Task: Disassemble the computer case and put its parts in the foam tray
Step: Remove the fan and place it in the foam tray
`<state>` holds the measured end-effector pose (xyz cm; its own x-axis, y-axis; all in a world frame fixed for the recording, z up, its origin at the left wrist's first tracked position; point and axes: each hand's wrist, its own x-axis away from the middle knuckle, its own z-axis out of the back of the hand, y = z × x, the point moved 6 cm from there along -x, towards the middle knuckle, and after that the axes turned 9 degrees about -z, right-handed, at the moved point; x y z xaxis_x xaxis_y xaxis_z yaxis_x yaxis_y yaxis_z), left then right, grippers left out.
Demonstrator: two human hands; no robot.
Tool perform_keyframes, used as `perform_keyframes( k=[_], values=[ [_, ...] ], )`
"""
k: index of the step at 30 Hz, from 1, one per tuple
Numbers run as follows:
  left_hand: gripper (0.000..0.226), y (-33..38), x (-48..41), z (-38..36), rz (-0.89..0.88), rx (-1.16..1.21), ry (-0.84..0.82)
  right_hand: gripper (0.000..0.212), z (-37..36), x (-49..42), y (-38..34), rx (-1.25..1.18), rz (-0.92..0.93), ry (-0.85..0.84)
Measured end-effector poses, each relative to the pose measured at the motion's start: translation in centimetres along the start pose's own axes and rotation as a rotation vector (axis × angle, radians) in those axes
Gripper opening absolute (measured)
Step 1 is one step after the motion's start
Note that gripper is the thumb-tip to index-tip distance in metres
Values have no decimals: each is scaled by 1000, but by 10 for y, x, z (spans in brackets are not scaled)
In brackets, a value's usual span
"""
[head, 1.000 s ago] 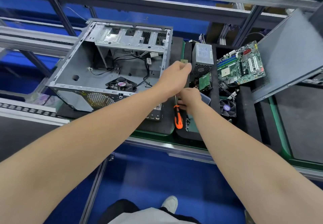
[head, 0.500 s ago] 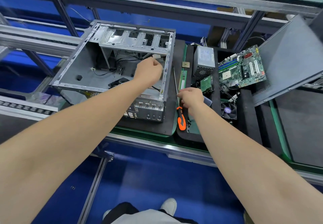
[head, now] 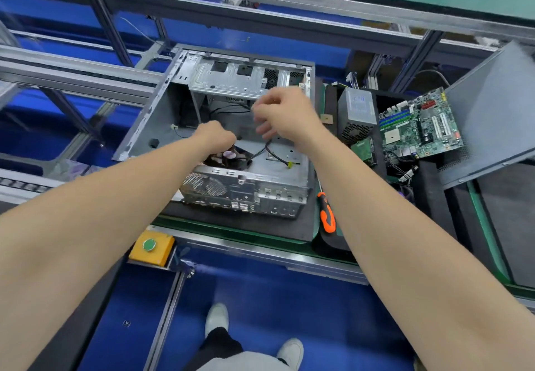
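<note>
Head-worn view, angled steeply downward.

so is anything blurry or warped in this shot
Head view: the right hand is motion-blurred at its fingers, the motherboard looks crisp; wide-angle distortion bows the frame rails and swells both forearms toward the bottom edge; lighting is even, no harsh glare.

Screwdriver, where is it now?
Head view, right of centre: the screwdriver lies at the foam tray's left edge, beside the computer case's near right corner, partly hidden by the right forearm.
</note>
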<state>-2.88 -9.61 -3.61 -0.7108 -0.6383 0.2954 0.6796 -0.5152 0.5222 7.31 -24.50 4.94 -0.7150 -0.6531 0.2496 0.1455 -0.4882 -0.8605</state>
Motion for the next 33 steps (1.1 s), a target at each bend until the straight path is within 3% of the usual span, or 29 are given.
perform_keyframes(
  k=[3,8,10,14,18,21,26,29,33],
  values=[
    [43,-16,-7,0,33,-95,-155,22,-48,-19,10,122,-278,-208],
    [22,-32,-19,-6,88,186,-353,40,-96,-40,53,359,-548,-344],
    [22,-36,-19,-9,171,387,-427,38,-108,-42,67,238,-628,-396],
    [18,-39,-23,-7,227,535,-487,21,-111,-46,76,-269,-791,-411],
    [9,-38,-38,7,209,646,-379,16,-96,-46,69,-465,-762,-339],
    [6,-28,-40,18,167,725,-327,34,-91,-39,65,-612,-743,-374],
    [11,-1,-27,29,61,770,-379,43,-77,-28,51,-359,-624,-432],
    [14,20,-21,36,-13,797,-384,40,-62,-24,41,-406,-542,-410],
    [18,58,-20,58,-166,827,-266,39,-37,-17,28,-562,-410,-413]
  ],
)
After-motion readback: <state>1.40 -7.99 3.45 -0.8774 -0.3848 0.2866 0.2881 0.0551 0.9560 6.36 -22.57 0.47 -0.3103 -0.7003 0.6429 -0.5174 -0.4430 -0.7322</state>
